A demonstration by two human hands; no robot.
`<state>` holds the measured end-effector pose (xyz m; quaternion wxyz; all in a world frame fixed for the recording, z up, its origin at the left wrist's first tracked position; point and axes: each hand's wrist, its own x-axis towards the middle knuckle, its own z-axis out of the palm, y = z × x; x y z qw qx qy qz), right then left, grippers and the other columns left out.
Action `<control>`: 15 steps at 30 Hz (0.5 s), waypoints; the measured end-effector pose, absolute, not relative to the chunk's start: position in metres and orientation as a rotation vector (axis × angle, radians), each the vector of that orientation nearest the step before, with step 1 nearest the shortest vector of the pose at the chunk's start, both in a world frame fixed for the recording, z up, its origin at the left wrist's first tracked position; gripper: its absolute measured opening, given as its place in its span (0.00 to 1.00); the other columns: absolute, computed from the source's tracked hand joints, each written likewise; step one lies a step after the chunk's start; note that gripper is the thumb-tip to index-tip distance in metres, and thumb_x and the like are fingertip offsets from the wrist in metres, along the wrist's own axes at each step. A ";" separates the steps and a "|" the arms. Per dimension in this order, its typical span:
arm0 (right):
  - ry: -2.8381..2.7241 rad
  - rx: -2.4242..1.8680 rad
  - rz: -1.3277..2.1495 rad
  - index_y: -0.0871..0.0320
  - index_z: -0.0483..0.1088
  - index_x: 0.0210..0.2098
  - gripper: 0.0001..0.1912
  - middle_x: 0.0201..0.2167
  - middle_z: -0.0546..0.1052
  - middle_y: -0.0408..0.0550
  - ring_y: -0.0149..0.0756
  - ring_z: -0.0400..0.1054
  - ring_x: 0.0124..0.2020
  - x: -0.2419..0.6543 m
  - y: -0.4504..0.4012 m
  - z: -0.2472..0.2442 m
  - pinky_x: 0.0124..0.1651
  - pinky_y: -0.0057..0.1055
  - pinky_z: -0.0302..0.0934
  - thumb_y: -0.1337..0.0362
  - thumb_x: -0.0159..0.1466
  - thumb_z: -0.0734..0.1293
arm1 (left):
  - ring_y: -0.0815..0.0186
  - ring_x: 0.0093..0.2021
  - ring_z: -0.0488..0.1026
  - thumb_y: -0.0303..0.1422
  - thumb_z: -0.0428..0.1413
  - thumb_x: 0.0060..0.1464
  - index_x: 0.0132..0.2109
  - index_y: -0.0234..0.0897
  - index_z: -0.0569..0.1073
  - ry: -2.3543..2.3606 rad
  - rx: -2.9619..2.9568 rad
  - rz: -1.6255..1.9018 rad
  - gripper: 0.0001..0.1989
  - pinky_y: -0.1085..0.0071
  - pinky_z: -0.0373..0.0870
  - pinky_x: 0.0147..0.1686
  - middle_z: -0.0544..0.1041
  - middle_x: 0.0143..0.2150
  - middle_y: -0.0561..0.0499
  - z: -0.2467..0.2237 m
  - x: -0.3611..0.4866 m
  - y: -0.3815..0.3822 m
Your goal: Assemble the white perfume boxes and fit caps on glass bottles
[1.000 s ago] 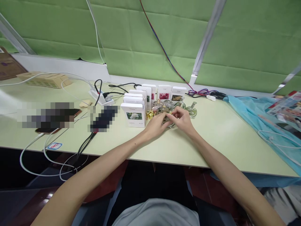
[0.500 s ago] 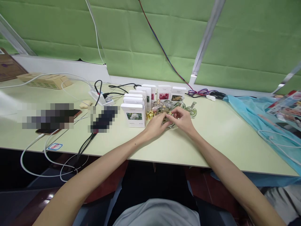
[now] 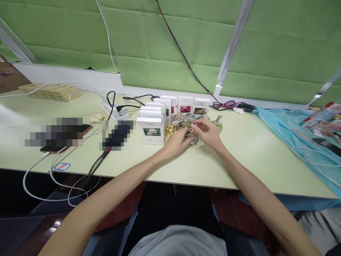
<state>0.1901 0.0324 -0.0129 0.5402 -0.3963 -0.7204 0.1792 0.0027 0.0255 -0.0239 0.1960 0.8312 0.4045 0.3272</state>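
Several round clear glass perfume bottles point(image 3: 190, 116) stand close together at the middle of the table. My left hand point(image 3: 176, 143) is closed around the side of the nearest glass bottle point(image 3: 194, 140), partly covering it. Above that bottle's neck, my right hand point(image 3: 208, 132) has thumb and fingers pinched together at a small gold piece point(image 3: 191, 130). Whether this piece is separate from the bottle cannot be made out. Small gold caps point(image 3: 169, 130) lie just left of the bottles. A greenish bottle with a long neck point(image 3: 217, 125) is beyond my right hand.
White boxes with flower pictures point(image 3: 150, 132) stand left of and behind the bottles. Further left are a power strip point(image 3: 115, 111), cables and two blurred phone-like devices point(image 3: 117, 136). A blue cloth point(image 3: 282, 131) covers the table's right end, with packages on it.
My right hand has shifted slightly right and its fingers have drawn back from the bottle top, so the gold piece now shows. My left hand stays nearly in place.
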 end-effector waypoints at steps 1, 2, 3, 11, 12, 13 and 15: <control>-1.701 -0.933 0.430 0.53 0.78 0.38 0.17 0.36 0.74 0.49 0.37 0.69 0.34 0.192 0.034 -0.013 0.37 0.37 0.65 0.46 0.66 0.70 | 0.55 0.46 0.77 0.44 0.54 0.67 0.52 0.38 0.73 1.140 2.333 0.916 0.16 0.63 0.70 0.45 0.80 0.47 0.45 -0.024 0.003 0.026; -1.694 -0.921 0.444 0.53 0.78 0.38 0.18 0.38 0.76 0.50 0.39 0.70 0.37 0.193 0.035 -0.013 0.39 0.38 0.66 0.45 0.66 0.69 | 0.55 0.45 0.77 0.45 0.54 0.67 0.52 0.38 0.73 1.151 2.338 0.914 0.17 0.63 0.70 0.44 0.80 0.46 0.45 -0.024 0.003 0.026; -1.689 -0.904 0.467 0.52 0.79 0.38 0.19 0.39 0.76 0.51 0.40 0.71 0.39 0.194 0.036 -0.014 0.41 0.39 0.67 0.43 0.66 0.69 | 0.56 0.44 0.77 0.45 0.54 0.67 0.51 0.38 0.73 1.160 2.341 0.909 0.17 0.63 0.70 0.44 0.80 0.45 0.45 -0.024 0.002 0.026; -1.718 -0.834 0.667 0.52 0.80 0.36 0.20 0.41 0.77 0.52 0.45 0.71 0.50 0.195 0.037 -0.013 0.49 0.42 0.68 0.41 0.63 0.71 | 0.53 0.54 0.77 0.44 0.54 0.67 0.62 0.39 0.70 1.095 2.321 0.918 0.21 0.60 0.71 0.54 0.79 0.55 0.42 -0.019 0.003 0.023; -1.724 -0.831 0.676 0.52 0.80 0.36 0.20 0.41 0.78 0.52 0.46 0.71 0.50 0.195 0.036 -0.013 0.49 0.42 0.68 0.41 0.63 0.71 | 0.53 0.55 0.76 0.43 0.54 0.67 0.63 0.40 0.70 1.091 2.318 0.917 0.22 0.60 0.70 0.55 0.79 0.56 0.42 -0.019 0.003 0.022; -1.729 -0.828 0.683 0.52 0.80 0.36 0.20 0.41 0.78 0.53 0.46 0.71 0.50 0.194 0.036 -0.013 0.49 0.43 0.69 0.41 0.63 0.71 | 0.52 0.55 0.76 0.42 0.54 0.67 0.64 0.40 0.69 1.091 2.316 0.914 0.22 0.59 0.70 0.56 0.79 0.56 0.42 -0.018 0.003 0.022; -1.737 -0.825 0.691 0.52 0.80 0.36 0.21 0.41 0.78 0.53 0.46 0.71 0.50 0.194 0.036 -0.014 0.48 0.42 0.69 0.41 0.63 0.71 | 0.52 0.56 0.76 0.42 0.55 0.67 0.64 0.40 0.69 1.094 2.312 0.908 0.22 0.58 0.70 0.56 0.78 0.57 0.42 -0.018 0.003 0.022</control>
